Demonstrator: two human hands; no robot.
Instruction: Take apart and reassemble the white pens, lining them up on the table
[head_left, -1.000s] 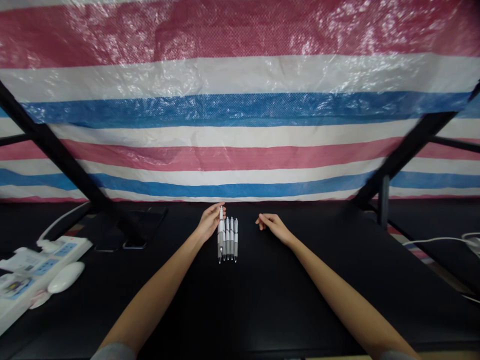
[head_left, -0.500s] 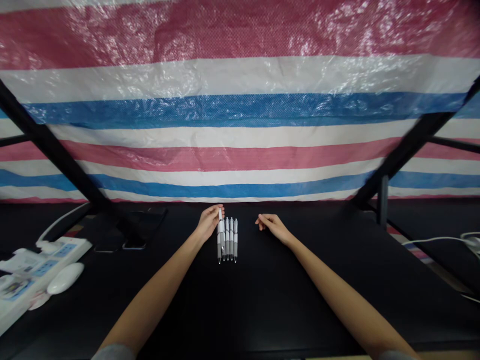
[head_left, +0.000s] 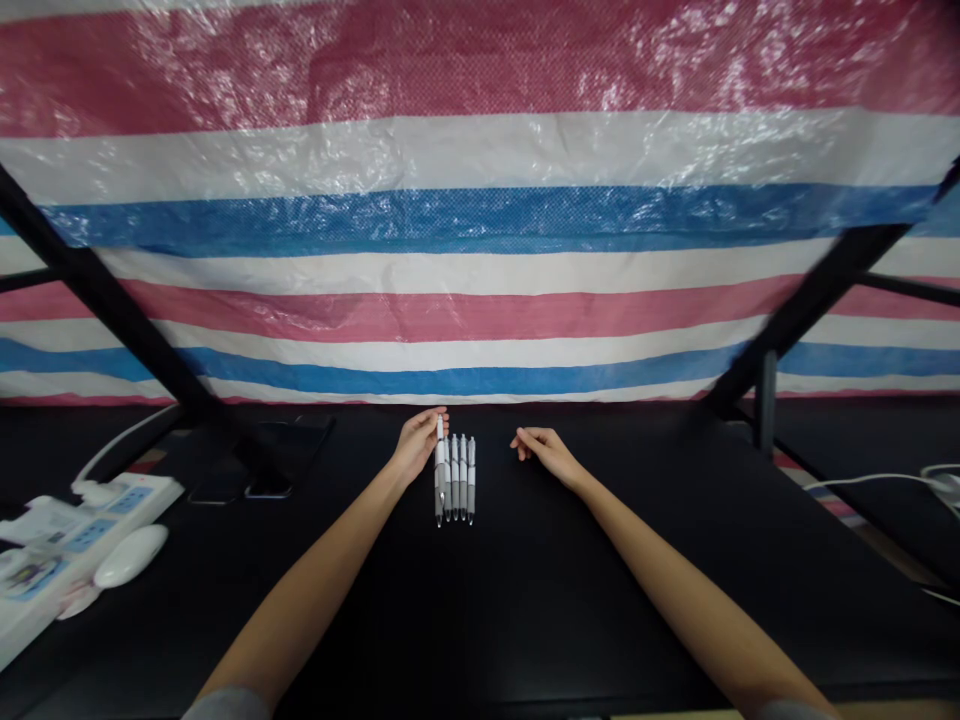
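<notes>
A glossy woven plastic sheet striped in red-pink, white and blue (head_left: 480, 220) fills the upper half of the frame. Below it spreads a smooth black tabletop (head_left: 540, 620), with slanting black bars (head_left: 142, 325) at the left and right edges. A long white power strip with blue socket panels (head_left: 90, 535) lies at lower left, a rounded white plastic object (head_left: 133, 555) beside it.

Just below the middle of the frame, the left hand (head_left: 421, 443) is only slightly open, thumb and fingers closed in a light pinch about the top of a pen. The right hand (head_left: 536, 442), right of centre, is slack, its fingers loosely curled and nothing visible in its grasp, well apart from the pens.

Between the hands, nearer the left one, a tight row of slender white-and-grey click pens (head_left: 463, 475) lies side by side, tips toward the bottom of the frame. The pinched white-and-grey pen (head_left: 440, 430) overlaps the row's left end; whether it touches the pens under it is unclear. The likely trouble is there: a careless release could let this round barrel roll, and a sideways nudge from those fingers could splay the row.
</notes>
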